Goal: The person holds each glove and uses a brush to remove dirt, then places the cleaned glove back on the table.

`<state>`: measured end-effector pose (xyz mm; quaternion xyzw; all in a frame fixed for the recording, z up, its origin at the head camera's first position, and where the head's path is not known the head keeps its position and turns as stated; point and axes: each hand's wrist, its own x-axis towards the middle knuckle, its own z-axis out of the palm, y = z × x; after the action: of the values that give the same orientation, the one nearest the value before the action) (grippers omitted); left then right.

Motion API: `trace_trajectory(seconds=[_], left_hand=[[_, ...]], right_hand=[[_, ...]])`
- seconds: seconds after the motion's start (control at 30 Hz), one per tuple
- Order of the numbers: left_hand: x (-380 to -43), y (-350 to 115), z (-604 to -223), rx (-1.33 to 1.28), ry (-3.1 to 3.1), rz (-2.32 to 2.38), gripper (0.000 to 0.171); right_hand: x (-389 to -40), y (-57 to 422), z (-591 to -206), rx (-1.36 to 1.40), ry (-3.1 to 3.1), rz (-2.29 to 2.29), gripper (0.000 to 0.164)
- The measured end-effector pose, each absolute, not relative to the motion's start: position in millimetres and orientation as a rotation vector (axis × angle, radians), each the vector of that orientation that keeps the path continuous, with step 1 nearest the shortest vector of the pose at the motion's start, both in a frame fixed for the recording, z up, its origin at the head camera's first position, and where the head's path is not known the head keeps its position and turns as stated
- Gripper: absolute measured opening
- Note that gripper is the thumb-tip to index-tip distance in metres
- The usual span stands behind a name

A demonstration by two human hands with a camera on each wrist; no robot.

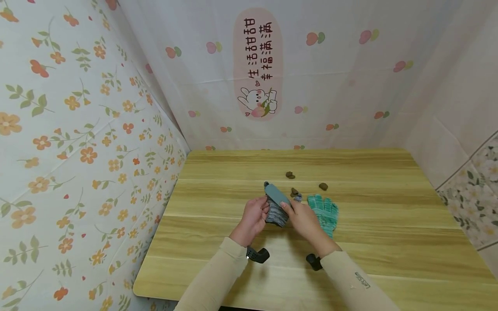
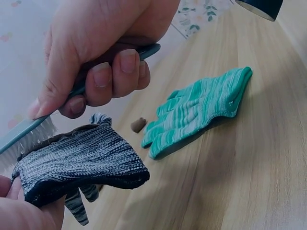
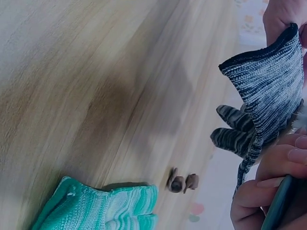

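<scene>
My left hand (image 1: 254, 216) pinches a grey-and-black knitted glove (image 1: 275, 217) by one side and holds it up over the table. Loose striped fingers of this glove dangle below the cuff in both wrist views. In my right hand (image 1: 305, 221) is a brush (image 1: 275, 194) with a blue-grey back. Its fingers curl round the handle (image 3: 277, 203), the thumb pressed along the back. White bristles (image 2: 44, 132) lie against the upper side of the glove, where a brownish patch (image 2: 72, 133) shows. A green-and-white knitted glove (image 1: 324, 214) lies flat beside the right hand.
Several small brown lumps (image 1: 323, 186) lie on the wooden table (image 1: 218, 172) beyond the hands. Patterned cloth walls (image 1: 330, 95) stand behind and at the sides. A dark wrist camera (image 1: 258, 255) sticks out from the left sleeve.
</scene>
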<state>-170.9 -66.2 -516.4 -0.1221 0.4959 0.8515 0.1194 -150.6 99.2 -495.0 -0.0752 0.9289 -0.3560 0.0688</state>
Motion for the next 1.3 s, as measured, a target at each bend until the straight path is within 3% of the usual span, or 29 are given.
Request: trace_trajectory(seconds=[0.2,0.37,0.8,1.0,1.07,1.3], left_hand=[[-169,-68,-514,-0.417,1.459,2.472,0.029],[-170,-68,-514,-0.456,1.462,2.47,0.011],[-170,-72,-512,-0.47,1.446,2.507,0.018],[-171,-75,-512,-0.491,1.447,2.517,0.009],[-172,-75,-512,-0.503,1.45,2.518,0.013],[-174,-78,-512,-0.45,1.394,2.505,0.059]], right_hand=[[-151,101,-498,-0.229,2.812,-1.047,0.043],[-152,101,-498,-0.221,2.817,-1.035,0.045],[-148,102,-498,-0.213,2.779,-1.063,0.047],[-147,105,-498,-0.207,2.777,-1.069,0.047],[-147,105,-498,-0.213,2.78,-1.071,0.047],[-146,107,-500,-0.216,2.767,-1.091,0.048]])
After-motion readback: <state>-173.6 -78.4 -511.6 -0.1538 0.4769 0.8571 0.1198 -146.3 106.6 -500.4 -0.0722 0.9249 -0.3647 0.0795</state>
